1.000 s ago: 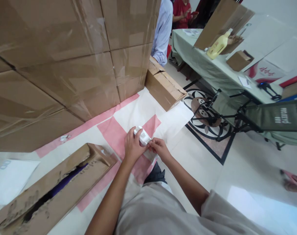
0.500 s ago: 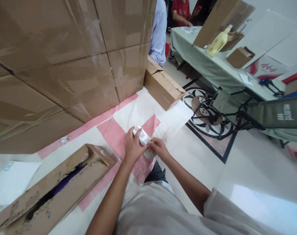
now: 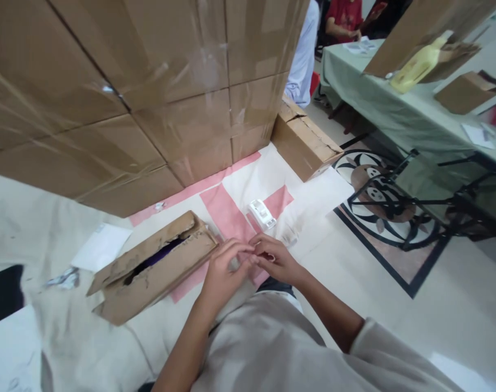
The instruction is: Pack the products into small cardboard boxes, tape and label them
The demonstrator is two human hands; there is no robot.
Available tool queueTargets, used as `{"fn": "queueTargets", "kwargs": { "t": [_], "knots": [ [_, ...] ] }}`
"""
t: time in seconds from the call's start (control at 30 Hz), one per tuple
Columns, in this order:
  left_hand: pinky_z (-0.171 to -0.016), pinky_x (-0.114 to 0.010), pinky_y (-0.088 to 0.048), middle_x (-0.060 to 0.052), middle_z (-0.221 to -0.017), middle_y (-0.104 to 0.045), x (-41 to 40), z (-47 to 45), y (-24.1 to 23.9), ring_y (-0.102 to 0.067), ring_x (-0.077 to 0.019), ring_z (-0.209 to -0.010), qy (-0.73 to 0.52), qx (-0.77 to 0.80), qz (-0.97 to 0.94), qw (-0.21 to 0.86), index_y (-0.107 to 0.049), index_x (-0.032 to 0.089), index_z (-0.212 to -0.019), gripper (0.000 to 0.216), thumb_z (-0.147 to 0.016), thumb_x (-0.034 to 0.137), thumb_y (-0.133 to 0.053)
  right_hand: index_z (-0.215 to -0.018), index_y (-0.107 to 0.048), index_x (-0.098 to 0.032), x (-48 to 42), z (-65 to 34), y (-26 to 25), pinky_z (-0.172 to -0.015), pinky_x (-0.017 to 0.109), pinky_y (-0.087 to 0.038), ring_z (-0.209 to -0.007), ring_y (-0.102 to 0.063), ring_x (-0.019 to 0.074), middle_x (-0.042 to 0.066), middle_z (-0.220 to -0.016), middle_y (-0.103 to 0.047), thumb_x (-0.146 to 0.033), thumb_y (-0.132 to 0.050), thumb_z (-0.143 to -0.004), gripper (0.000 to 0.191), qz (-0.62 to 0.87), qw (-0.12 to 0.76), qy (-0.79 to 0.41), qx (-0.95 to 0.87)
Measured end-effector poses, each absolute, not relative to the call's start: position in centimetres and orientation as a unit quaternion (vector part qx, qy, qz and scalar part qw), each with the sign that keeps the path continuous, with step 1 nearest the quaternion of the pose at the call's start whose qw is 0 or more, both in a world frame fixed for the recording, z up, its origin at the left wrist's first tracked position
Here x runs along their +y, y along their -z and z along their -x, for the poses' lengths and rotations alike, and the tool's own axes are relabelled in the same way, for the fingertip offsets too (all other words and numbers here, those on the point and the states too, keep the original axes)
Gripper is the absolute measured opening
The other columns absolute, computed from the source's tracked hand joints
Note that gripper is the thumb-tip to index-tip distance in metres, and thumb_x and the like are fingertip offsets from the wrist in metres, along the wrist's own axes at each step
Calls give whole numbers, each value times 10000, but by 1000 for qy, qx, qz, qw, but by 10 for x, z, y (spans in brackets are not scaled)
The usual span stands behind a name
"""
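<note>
Pinching something small and unclear between meeting fingertips, the left hand (image 3: pixel 221 267) and right hand (image 3: pixel 274 258) risk dropping it onto the sheet (image 3: pixel 231 218); the white device (image 3: pixel 262 213) lies just beyond, untouched

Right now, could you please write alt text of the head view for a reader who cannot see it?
Two bare hands, left hand and right hand, meet fingertip to fingertip above a pink-and-white floor sheet, pinching something too small to tell. A small white device lies just beyond them, a torn carton to the left, stacked boxes behind.
</note>
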State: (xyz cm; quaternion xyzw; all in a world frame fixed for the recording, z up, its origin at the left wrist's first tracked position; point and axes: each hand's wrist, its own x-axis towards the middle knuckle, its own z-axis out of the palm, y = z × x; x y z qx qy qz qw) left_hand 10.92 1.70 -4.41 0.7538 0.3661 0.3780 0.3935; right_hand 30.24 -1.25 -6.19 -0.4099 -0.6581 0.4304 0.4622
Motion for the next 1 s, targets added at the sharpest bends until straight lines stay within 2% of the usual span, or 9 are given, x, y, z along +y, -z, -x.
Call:
{"fn": "queueTargets", "kwargs": {
  "t": [0.07,0.2,0.3,0.37,0.47,0.6,0.77,0.87,1.0],
  "knots": [
    [-769,-302,-552,-18,-863,-722,9,-100,41,-691,-170,-832,-397,383,-766,330,-681,234,-907,96,-980,237,-619,-890,-663,-205,-9,-289,61,-589,258,-427,-770,-589,148,73,-939,-636,-354,-621,-1006,194,391,460,-412,-683],
    [-766,-290,-520,-37,-883,-748,-9,-77,40,-690,-160,-803,-450,397,-793,100,-687,197,-975,123,-920,88,-668,-1052,-680,-206,4,-268,57,-658,293,-497,-765,-623,166,66,-918,-680,-352,-635,-998,162,431,422,-336,-724],
    [-757,-272,-536,-41,-898,-750,-17,-50,31,-698,-157,-804,-504,429,-748,37,-700,193,-1001,195,-870,50,-718,-1313,-604,-205,23,-254,48,-909,419,-548,-1049,-648,256,138,-1188,-699,-380,-641,-985,374,441,411,-215,-768],
    [-738,-250,-533,-20,-891,-748,-14,-29,18,-698,-146,-804,-501,467,-727,51,-709,207,-968,169,-870,70,-729,-1443,-537,-227,39,-245,42,-1095,499,-471,-1285,-549,295,139,-1439,-609,-353,-590,-1009,455,406,385,-162,-813],
    [-753,-247,-516,6,-889,-747,6,-1,-2,-685,-135,-799,-429,493,-748,111,-717,229,-913,71,-915,159,-703,-1496,-528,-256,60,-234,39,-1194,546,-379,-1433,-399,317,74,-1598,-492,-298,-510,-1040,458,385,314,-141,-856],
    [-757,-265,-481,26,-892,-755,42,12,-17,-657,-139,-775,-310,524,-761,225,-739,250,-898,105,-945,311,-668,-1393,-639,-278,70,-223,51,-1191,582,-377,-1464,-351,336,63,-1655,-397,-271,-516,-1024,389,434,281,-186,-835],
    [-711,-265,-442,24,-878,-740,75,5,-14,-638,-152,-785,-215,540,-722,374,-756,258,-952,186,-939,410,-649,-1416,-603,-257,65,-218,70,-1244,546,-324,-1542,-270,290,80,-1681,-310,-208,-523,-996,430,435,332,-296,-783],
    [-699,-275,-426,24,-834,-707,88,5,-6,-603,-152,-754,-191,528,-732,385,-748,255,-973,216,-911,450,-682,-1426,-586,-263,63,-216,77,-1263,526,-296,-1576,-217,269,79,-1683,-282,-219,-507,-1010,427,431,353,-347,-755],
    [-743,-301,-432,16,-880,-701,95,5,1,-599,-163,-782,-168,514,-774,330,-725,250,-979,218,-899,452,-707,-1412,-592,-282,65,-215,78,-1269,532,-277,-1582,-206,265,80,-1665,-288,-201,-515,-994,433,425,359,-377,-740]
  ]
}}
